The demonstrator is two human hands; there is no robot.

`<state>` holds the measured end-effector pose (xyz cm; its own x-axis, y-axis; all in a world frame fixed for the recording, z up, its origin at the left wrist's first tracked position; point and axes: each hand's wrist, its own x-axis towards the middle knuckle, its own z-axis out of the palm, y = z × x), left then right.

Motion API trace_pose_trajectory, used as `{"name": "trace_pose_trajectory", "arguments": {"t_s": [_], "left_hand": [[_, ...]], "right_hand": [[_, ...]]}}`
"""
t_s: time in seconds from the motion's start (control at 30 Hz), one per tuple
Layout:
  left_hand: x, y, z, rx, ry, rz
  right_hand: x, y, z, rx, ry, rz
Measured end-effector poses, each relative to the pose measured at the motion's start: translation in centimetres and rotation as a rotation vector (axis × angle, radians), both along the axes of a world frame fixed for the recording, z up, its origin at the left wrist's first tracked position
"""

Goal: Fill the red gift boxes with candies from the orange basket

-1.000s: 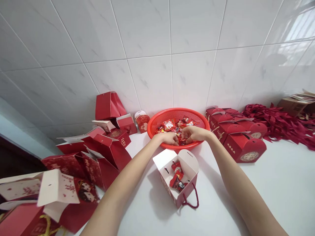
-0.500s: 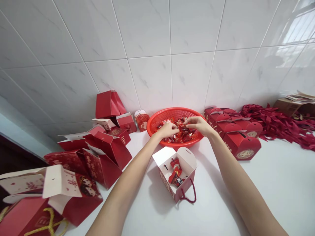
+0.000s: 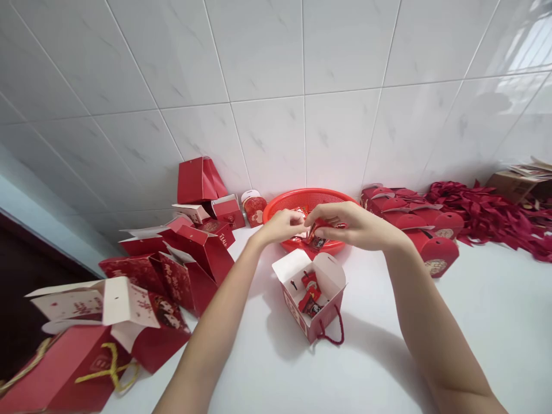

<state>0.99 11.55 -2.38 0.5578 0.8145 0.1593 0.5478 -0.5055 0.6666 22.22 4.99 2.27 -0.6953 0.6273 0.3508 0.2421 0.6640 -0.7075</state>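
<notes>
My right hand (image 3: 351,224) hovers over the near side of a red plastic basket (image 3: 276,205), its fingers closed on red-wrapped candies (image 3: 318,242). Close beside it, my left hand (image 3: 280,226) has its fingertips pinched together; what they hold is hidden. More shiny red wrapped candies lie in the basket, partly covered by my hands. Directly in front of the basket stands an open gift box (image 3: 333,316), white inside, with a dark red cord handle (image 3: 340,330). Several small red packets (image 3: 311,286) rest on its bottom.
Red gift boxes and bags (image 3: 202,253) crowd the left side, one with a yellow cord (image 3: 112,368). On the right, closed red boxes (image 3: 435,250) stand in rows near a heap of dark red ribbons (image 3: 470,210) and a cardboard box (image 3: 513,187). A tiled wall (image 3: 267,138) rises behind.
Both hands have lifted from the candies and come toward the basket's near rim, closer together. Red-wrapped candies now show in my right hand. The view has shifted slightly.
</notes>
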Motion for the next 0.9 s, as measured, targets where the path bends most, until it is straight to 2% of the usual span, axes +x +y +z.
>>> {"name": "trace_pose_trajectory", "arguments": {"t_s": [0.07, 0.1, 0.2, 0.3, 0.4, 0.5, 0.67, 0.9], "left_hand": [[-1.6, -2.9, 1.5, -0.138, 0.227, -0.05], [-2.3, -4.2, 2.2, -0.18, 0.318, -0.033], [-3.4, -7.1, 3.7, -0.241, 0.414, -0.011], [-3.2, -7.8, 3.8, -0.222, 0.512, -0.006], [-2.5, -7.5, 3.3, -0.195, 0.603, -0.042], [-1.8, -7.7, 2.9, -0.179, 0.586, -0.125], [-1.2, -9.3, 3.4, -0.101, 0.494, -0.223], [-1.9, -10.0, 4.5, 0.021, 0.378, -0.211]], "right_hand": [[-0.3, -1.1, 0.5, 0.079, -0.137, -0.012], [-0.5, -1.5, 0.7, 0.097, -0.199, -0.012], [-0.9, -2.4, 0.8, 0.115, -0.357, -0.029], [-1.0, -2.9, 0.7, 0.12, -0.507, -0.086], [-0.7, -3.3, 0.5, 0.049, -0.653, -0.117], [-0.3, -3.5, 0.1, -0.021, -0.752, -0.149], [0.1, -3.5, -0.2, 0.013, -0.735, -0.227], [0.6, -4.3, 0.3, -0.007, -0.686, -0.188]]}}
